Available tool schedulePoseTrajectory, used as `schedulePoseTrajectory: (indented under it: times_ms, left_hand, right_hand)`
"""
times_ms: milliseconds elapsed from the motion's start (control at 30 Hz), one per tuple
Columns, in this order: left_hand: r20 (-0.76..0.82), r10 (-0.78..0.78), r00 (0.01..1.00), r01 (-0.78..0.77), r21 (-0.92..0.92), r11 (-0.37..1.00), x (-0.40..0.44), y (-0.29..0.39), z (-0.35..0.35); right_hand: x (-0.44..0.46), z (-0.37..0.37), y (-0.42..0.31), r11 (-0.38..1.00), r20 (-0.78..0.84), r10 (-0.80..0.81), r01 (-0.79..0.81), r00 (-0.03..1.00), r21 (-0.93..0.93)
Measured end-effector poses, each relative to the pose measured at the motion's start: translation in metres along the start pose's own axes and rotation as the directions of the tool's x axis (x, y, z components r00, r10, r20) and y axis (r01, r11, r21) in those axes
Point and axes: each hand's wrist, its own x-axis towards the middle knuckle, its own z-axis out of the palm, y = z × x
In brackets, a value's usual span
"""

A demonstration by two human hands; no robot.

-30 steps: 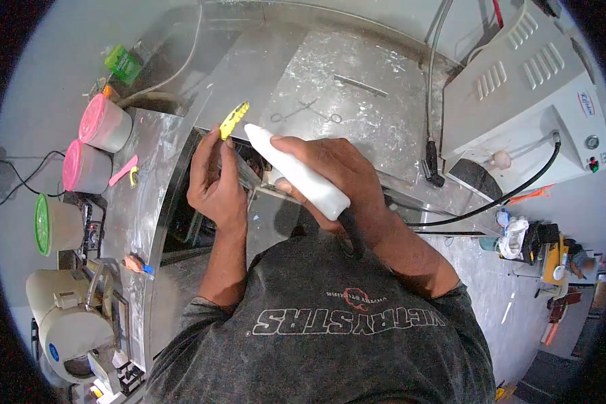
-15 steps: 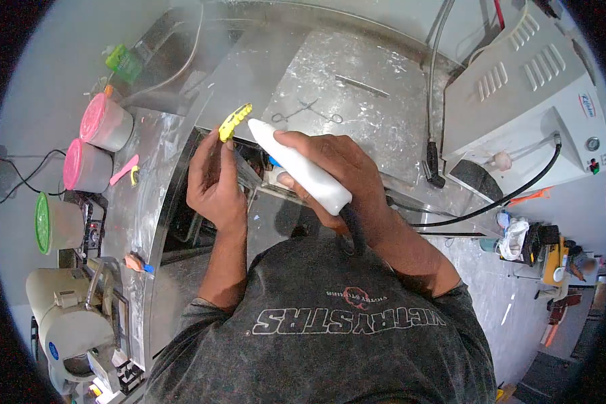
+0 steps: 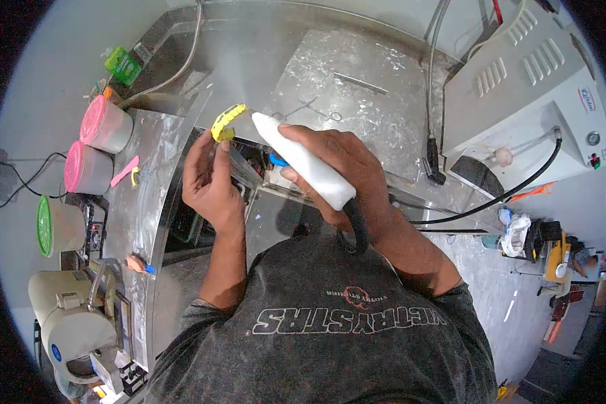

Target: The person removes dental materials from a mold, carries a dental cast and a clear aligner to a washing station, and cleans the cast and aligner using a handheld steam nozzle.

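Note:
My left hand (image 3: 212, 185) pinches a small yellow arch-shaped piece with bumps like teeth, a dental model (image 3: 227, 120), by its lower end between thumb and fingers. In my right hand (image 3: 350, 161) is a white steam handpiece (image 3: 310, 168), its tapered nozzle pointing at the dental model from a short gap away. Pale vapour (image 3: 236, 74) spreads beyond the model. A black hose (image 3: 358, 232) leaves the back of the handpiece. Beyond both hands, a scissor-shaped metal tool (image 3: 306, 109) lies on the powder-smeared metal worktop (image 3: 357, 60). A blue part (image 3: 278, 159) shows below the handpiece.
A white machine (image 3: 525, 108) with a gauge and hose stands at right. Tubs with pink lids (image 3: 106, 124) and a green-lidded tub (image 3: 60, 225) line the left counter, near a pink spatula (image 3: 125, 171). A green bottle (image 3: 122, 65) stands by the sink.
The dental model has turned in my left fingers, showing more of its curved arch, and shifted slightly left. The handpiece has moved slightly right. Vapour is denser beyond the model.

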Motion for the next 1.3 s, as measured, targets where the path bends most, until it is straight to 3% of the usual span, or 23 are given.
schedulePoseTrajectory:
  times_ms: [167, 300, 467, 600, 700, 800, 900, 1200, 1233, 1300]
  left_hand:
    - [-0.030, -0.005, 1.000, 0.003, -0.073, 0.997, 0.002, -0.003, 0.000]
    - [-0.026, -0.022, 0.999, 0.018, -0.128, 0.992, 0.005, -0.005, -0.001]
    - [0.051, -0.134, 0.990, 0.143, -0.312, 0.939, 0.007, 0.003, 0.001]
    - [0.073, -0.139, 0.988, 0.156, -0.346, 0.925, 0.009, -0.002, -0.002]
    - [0.051, 0.080, 0.995, -0.075, -0.100, 0.992, 0.006, 0.003, 0.002]
    - [0.107, 0.267, 0.958, -0.274, 0.063, 0.960, 0.009, 0.003, -0.001]
    - [0.142, 0.314, 0.939, -0.327, 0.077, 0.942, 0.010, 0.003, -0.001]
    - [0.088, 0.042, 0.995, -0.033, -0.102, 0.994, 0.009, 0.005, -0.002]
    - [0.103, -0.115, 0.988, 0.136, -0.229, 0.964, 0.011, 0.001, -0.003]
    - [0.187, -0.400, 0.897, 0.440, -0.453, 0.775, 0.015, -0.009, -0.008]
  right_hand:
    - [0.001, 0.001, 0.000, 0.997, -0.012, -0.015, 0.016, 1.000, 0.072]
    - [0.001, 0.000, -0.002, 1.000, 0.003, 0.002, -0.002, 1.000, 0.011]
    - [-0.002, -0.003, 0.003, 0.998, -0.003, -0.049, 0.049, 0.999, 0.034]
    - [-0.006, -0.006, 0.002, 0.998, 0.009, 0.058, -0.059, 0.998, 0.003]
    - [-0.006, -0.005, 0.005, 0.999, -0.003, 0.052, -0.052, 0.999, 0.017]
    - [-0.010, 0.001, 0.008, 0.999, -0.033, 0.022, -0.021, 0.999, 0.027]
    - [-0.009, -0.001, 0.004, 0.998, -0.002, 0.051, -0.051, 0.999, 0.024]
    - [-0.002, -0.005, -0.001, 0.999, 0.003, -0.051, 0.050, 0.999, 0.021]
    - [-0.002, -0.005, 0.000, 0.998, -0.005, -0.055, 0.055, 0.998, 0.019]
    - [-0.001, -0.005, -0.002, 1.000, 0.006, -0.026, 0.026, 1.000, -0.010]
